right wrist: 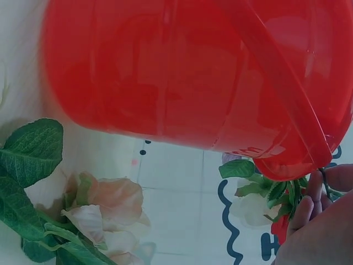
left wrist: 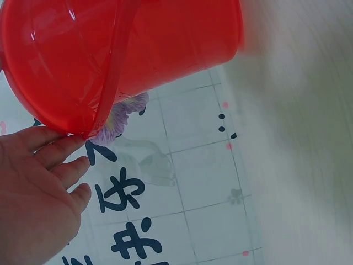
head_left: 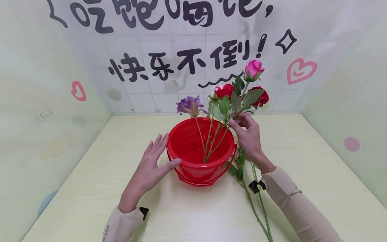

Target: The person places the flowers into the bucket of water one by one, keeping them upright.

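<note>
A red plastic bucket (head_left: 193,174) stands upright on the table, several artificial flowers leaning inside it. My left hand (head_left: 154,164) rests against its left rim, fingers stretched and thumb over the near edge. At the right rim, my right hand (head_left: 249,137) pinches a thin green stem between thumb and fingers. That stem appears to lead up to the pink rose (head_left: 254,70), though leaves partly hide it. Close by are a red rose (head_left: 226,90) and a dark red carnation (head_left: 264,97). A purple flower (head_left: 189,106) leans toward the far left rim.
Flowers with long green stems (head_left: 252,206) lie on the table right of the bucket, partly under my right forearm. Their peach blossom (right wrist: 118,201) shows in the right wrist view. A printed sheet (head_left: 157,97) stands behind the table, with pale walls at both sides.
</note>
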Tool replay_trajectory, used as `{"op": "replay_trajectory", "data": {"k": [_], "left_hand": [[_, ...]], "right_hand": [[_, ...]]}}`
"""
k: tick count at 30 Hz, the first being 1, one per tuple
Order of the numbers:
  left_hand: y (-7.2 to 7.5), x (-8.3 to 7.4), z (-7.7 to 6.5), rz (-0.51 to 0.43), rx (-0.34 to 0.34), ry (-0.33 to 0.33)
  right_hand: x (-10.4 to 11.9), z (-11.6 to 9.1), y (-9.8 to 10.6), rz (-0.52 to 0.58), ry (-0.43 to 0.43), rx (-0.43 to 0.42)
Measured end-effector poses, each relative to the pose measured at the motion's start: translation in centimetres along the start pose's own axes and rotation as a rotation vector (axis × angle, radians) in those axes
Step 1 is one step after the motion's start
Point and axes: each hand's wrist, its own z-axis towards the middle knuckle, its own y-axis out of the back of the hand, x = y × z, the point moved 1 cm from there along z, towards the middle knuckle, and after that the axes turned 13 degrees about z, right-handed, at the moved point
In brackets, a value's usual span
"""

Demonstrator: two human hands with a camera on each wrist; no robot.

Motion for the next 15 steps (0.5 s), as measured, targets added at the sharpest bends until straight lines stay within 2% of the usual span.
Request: {"op": "replay_trajectory", "data": {"k": [15], "left_hand": [[-0.02,0.00,0.01,-0.001,0.002,0.007]], "right_hand": [[-0.13,0.10,0.31,-0.048,-0.038,0.002]]}}
